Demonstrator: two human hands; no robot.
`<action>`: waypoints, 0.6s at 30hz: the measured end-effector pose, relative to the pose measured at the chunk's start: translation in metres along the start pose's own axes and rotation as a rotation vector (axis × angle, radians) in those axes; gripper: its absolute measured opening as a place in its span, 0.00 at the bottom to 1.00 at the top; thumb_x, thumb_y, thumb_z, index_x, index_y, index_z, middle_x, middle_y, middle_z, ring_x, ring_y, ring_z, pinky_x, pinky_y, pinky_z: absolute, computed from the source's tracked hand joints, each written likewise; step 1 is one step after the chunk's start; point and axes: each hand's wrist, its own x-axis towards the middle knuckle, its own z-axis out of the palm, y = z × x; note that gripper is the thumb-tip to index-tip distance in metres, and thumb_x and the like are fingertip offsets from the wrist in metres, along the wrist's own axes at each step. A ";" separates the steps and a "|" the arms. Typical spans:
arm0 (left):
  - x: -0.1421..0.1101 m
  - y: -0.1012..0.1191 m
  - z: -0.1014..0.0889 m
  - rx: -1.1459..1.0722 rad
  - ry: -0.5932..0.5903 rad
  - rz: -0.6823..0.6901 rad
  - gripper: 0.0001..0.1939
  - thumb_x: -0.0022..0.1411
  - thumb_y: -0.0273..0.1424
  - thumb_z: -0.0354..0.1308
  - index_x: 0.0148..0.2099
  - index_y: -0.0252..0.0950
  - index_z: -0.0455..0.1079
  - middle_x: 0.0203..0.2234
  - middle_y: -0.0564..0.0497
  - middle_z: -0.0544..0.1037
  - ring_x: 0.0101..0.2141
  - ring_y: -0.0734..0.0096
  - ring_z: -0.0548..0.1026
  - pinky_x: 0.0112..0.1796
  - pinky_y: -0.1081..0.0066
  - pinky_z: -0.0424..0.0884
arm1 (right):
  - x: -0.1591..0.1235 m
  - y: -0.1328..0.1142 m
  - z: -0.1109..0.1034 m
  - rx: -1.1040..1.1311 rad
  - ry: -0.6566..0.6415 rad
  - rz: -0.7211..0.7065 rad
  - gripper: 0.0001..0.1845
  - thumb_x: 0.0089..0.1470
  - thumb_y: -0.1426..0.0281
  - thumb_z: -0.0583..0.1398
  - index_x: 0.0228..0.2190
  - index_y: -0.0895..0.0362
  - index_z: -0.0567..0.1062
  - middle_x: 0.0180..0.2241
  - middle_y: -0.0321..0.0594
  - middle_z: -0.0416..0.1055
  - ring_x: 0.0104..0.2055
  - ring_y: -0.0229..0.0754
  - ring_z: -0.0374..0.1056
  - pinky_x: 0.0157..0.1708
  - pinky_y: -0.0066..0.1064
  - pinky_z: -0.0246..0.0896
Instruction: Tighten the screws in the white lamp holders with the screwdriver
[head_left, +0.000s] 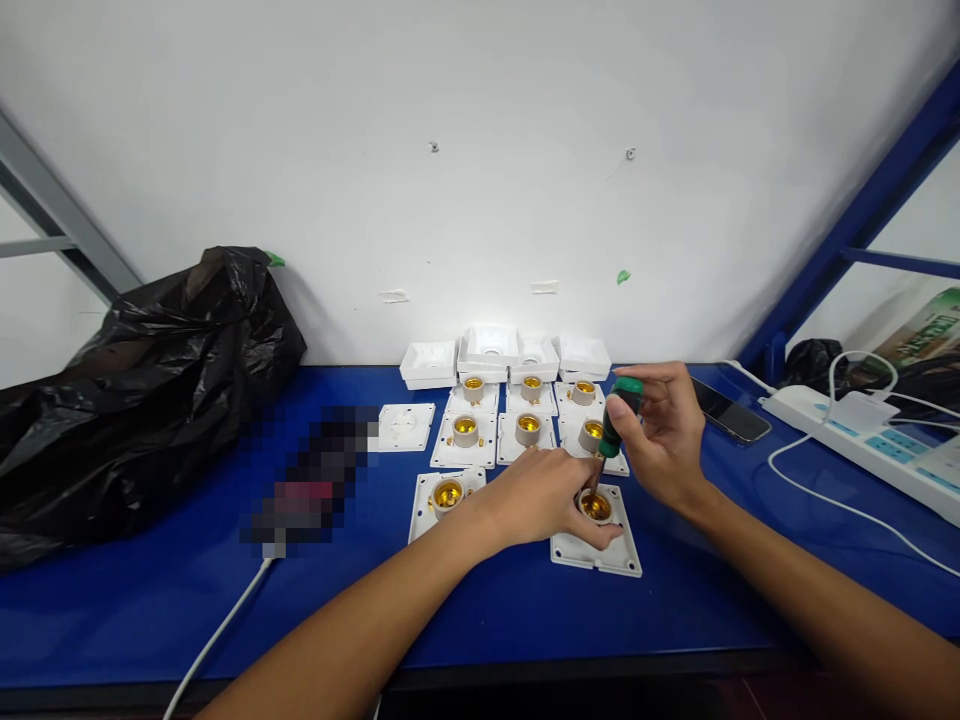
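Observation:
My right hand (pixel 664 435) is closed round a green-handled screwdriver (pixel 616 418), held nearly upright with its tip down inside the brass socket of a white square lamp holder (pixel 598 545) on the blue table. My left hand (pixel 544 495) grips the round socket of that same lamp holder, fingers curled round it. Another lamp holder (pixel 442 497) lies just left of my left hand. Behind both hands, several more lamp holders (pixel 499 425) stand in rows.
White covers (pixel 491 352) are stacked by the wall. A black plastic bag (pixel 142 385) fills the left side. A phone (pixel 731 412) and a white power strip (pixel 862 440) with cables lie at the right. A blurred object (pixel 315 480) lies on the blue table (pixel 187 600).

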 end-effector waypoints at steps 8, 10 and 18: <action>0.001 -0.003 0.003 -0.019 0.031 0.034 0.23 0.55 0.51 0.66 0.31 0.40 0.62 0.18 0.59 0.62 0.20 0.72 0.61 0.24 0.69 0.51 | 0.004 0.001 0.002 0.022 0.047 0.071 0.10 0.58 0.67 0.65 0.41 0.51 0.71 0.27 0.31 0.68 0.27 0.35 0.66 0.27 0.29 0.64; 0.001 -0.003 0.004 -0.018 0.034 0.034 0.24 0.55 0.51 0.66 0.30 0.40 0.61 0.17 0.59 0.61 0.19 0.73 0.59 0.24 0.69 0.50 | 0.005 0.001 0.002 0.031 0.055 0.086 0.10 0.58 0.66 0.65 0.41 0.51 0.70 0.26 0.31 0.67 0.26 0.35 0.65 0.25 0.29 0.63; 0.000 -0.002 0.002 0.022 -0.002 0.005 0.23 0.55 0.53 0.66 0.32 0.39 0.66 0.18 0.58 0.65 0.21 0.71 0.64 0.25 0.68 0.52 | 0.009 0.001 0.001 0.033 0.093 0.104 0.09 0.59 0.65 0.64 0.40 0.51 0.69 0.27 0.33 0.68 0.25 0.35 0.63 0.23 0.29 0.61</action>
